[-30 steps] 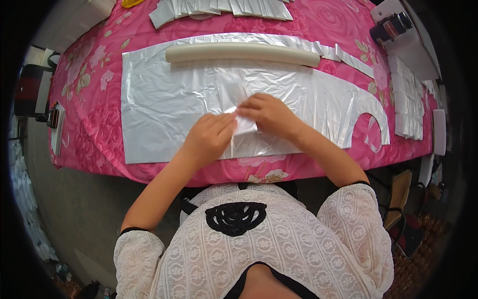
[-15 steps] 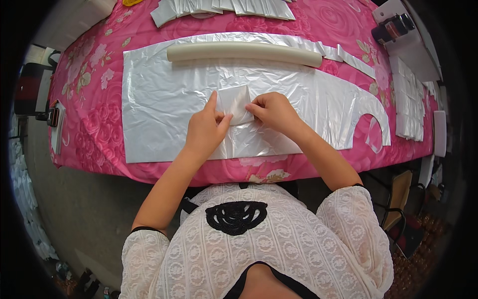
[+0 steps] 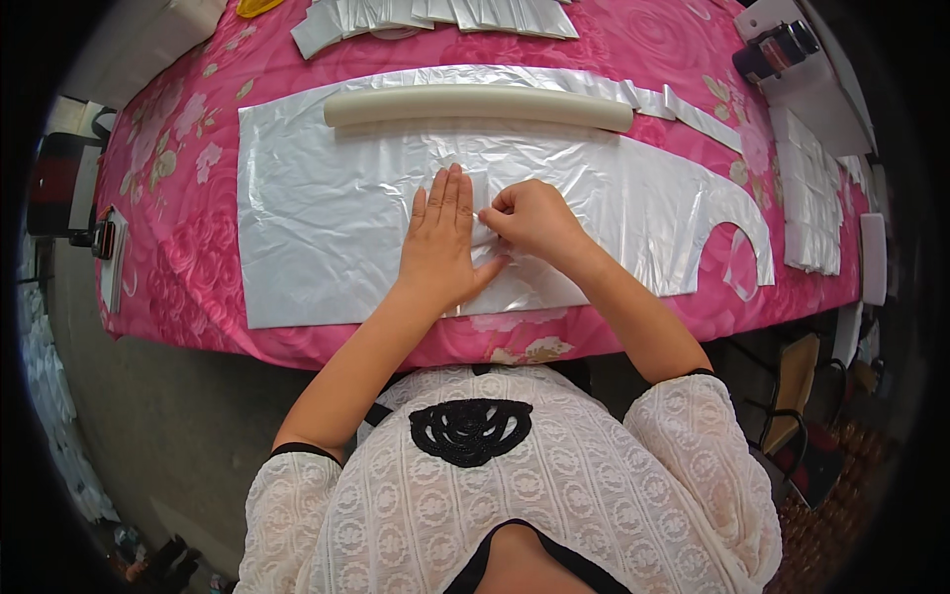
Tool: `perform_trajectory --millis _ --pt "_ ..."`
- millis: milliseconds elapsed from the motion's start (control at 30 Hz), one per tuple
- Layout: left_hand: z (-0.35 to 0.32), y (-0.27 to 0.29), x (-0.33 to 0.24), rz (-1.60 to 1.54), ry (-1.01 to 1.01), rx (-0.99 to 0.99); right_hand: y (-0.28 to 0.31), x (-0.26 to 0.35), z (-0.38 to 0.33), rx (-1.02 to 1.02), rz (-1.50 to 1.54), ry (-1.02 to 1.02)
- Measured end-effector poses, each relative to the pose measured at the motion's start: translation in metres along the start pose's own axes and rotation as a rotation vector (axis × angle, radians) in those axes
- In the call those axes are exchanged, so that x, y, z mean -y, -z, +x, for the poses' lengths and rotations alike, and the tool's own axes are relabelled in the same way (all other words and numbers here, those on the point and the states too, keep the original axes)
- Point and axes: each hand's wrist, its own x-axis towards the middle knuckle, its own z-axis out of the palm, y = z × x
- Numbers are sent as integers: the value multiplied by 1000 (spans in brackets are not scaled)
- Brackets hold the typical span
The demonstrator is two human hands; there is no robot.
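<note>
A white plastic apron sheet (image 3: pixel 317 223) lies spread over the table, with a curved neck loop at its right end. My left hand (image 3: pixel 440 243) rests flat near its middle, fingers stretched out and thumb spread. Under and beside those fingers is a small folded piece of white plastic (image 3: pixel 481 190), mostly hidden by the hand. Just right of it, my right hand (image 3: pixel 539 218) is closed, with thumb and index finger pinching the edge of the folded piece. A long cream-coloured tube (image 3: pixel 475 106) lies across the far part of the sheet, beyond both hands.
A pink floral tablecloth (image 3: pixel 188 257) covers the table. Folded white plastic pieces (image 3: pixel 435 14) lie at the far edge, and a stack of folded plastic (image 3: pixel 809 198) stands at the right. A dark cylindrical container (image 3: pixel 776 51) is at the far right. Clipped papers (image 3: pixel 111 259) lie on the left edge.
My left hand has gone from pointing and holding the folded piece's left side to lying flat over it. My right hand still pinches at its right side, shifted slightly left.
</note>
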Motion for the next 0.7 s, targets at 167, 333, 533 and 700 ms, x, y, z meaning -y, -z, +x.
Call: perform_trajectory --millis 167,333,533,700 --pt "-1 4 -1 -1 6 49 2 13 -22 -126 -447 131" --pt "-33 21 4 -286 -9 -197 -1 14 -11 -323 -517 686" --pt "-145 48 7 -1350 786 279 -66 5 10 -161 -521 681" --pt "-177 44 1 -1718 1155 -32 -138 29 -67 123 -190 591"
